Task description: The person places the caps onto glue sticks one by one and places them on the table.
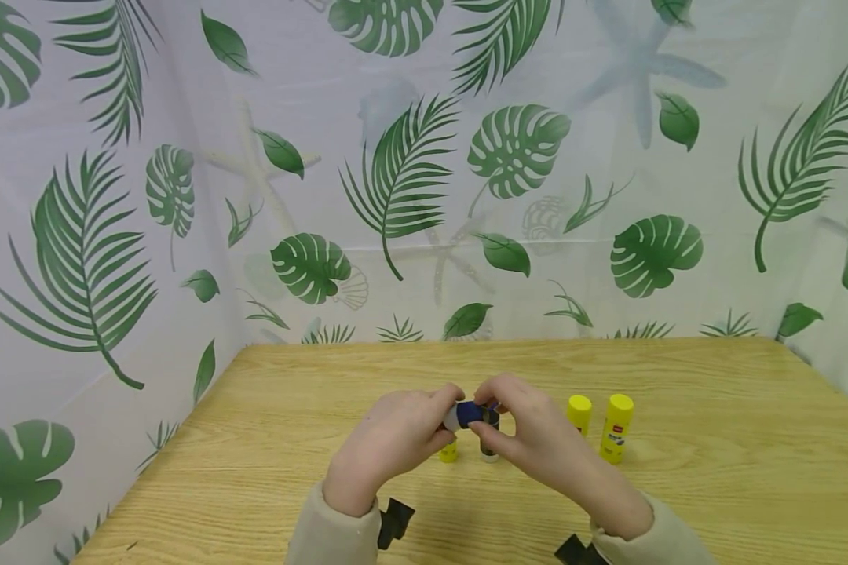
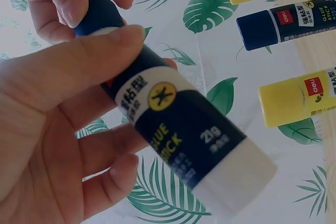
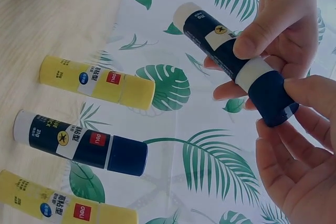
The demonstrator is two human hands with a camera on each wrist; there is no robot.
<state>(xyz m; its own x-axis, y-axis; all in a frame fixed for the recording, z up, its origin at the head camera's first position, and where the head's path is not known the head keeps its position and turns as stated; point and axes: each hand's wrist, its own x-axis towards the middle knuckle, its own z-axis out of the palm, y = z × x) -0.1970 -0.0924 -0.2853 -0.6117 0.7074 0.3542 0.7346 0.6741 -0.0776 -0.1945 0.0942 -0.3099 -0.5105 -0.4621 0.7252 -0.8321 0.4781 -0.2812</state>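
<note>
A dark blue glue stick (image 3: 210,38) with a white base is held above the table between both hands. My left hand (image 1: 392,435) grips its body, thumb along the label in the left wrist view. My right hand (image 1: 537,428) pinches the blue cap (image 3: 272,98) between thumb and fingers. A white band (image 3: 253,73) shows between cap and body. Behind the hands, another blue glue stick (image 1: 490,453) stands upright, partly hidden by the right hand.
Yellow glue sticks stand upright on the wooden table (image 1: 311,384): one (image 1: 448,451) below the left fingers, and two, a nearer one (image 1: 615,431) and another (image 1: 579,408), right of the right hand. Leaf-patterned cloth (image 1: 424,196) hangs behind the table.
</note>
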